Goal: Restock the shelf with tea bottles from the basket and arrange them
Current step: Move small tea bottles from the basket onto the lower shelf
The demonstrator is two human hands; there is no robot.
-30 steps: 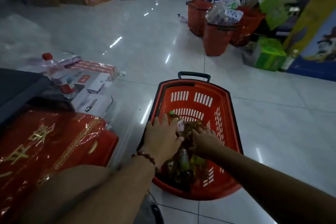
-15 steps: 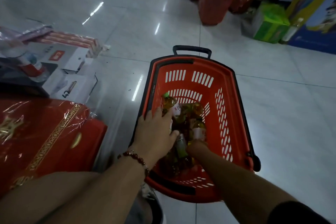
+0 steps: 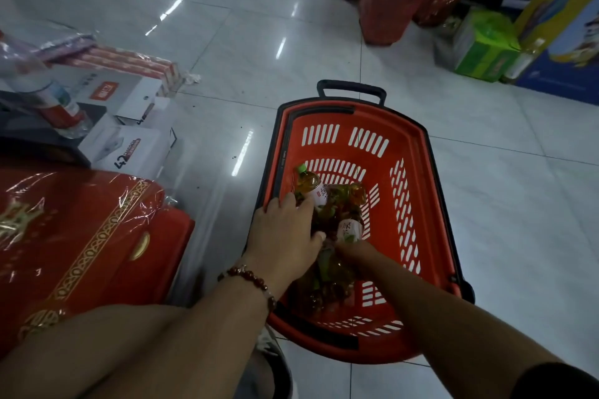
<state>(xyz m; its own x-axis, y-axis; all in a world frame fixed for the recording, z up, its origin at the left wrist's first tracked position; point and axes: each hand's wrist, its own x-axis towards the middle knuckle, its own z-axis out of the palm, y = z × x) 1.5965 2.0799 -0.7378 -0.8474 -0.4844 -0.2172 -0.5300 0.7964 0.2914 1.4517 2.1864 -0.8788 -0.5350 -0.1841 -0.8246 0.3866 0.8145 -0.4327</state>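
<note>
Both hands reach down into the red shopping basket (image 3: 411, 191), which stands on the pale tiled floor (image 3: 265, 52) at lower centre of the frame, its dark pull handle (image 3: 351, 89) at the far end. The left hand (image 3: 285, 236), with a beaded bracelet (image 3: 251, 278) at the wrist, lies palm down over the heap of tea bottles (image 3: 327, 272), fingers spread and bent over them; whether it grips one cannot be told. The right hand (image 3: 355, 251) is mostly hidden among the bottles just right of the left hand, its fingers buried, so its grip cannot be told either.

The bottles lie in a jumble along the basket's left half. The clearest one, a green-capped bottle (image 3: 309, 185) of amber tea, lies on its side with its long axis slanting and its cap toward the upper left, just beyond the left fingertips. A second labelled bottle (image 3: 350, 230) lies beside the right hand.

At left are red wrapped gift boxes (image 3: 77, 236) and white cartons (image 3: 129, 146).
</note>
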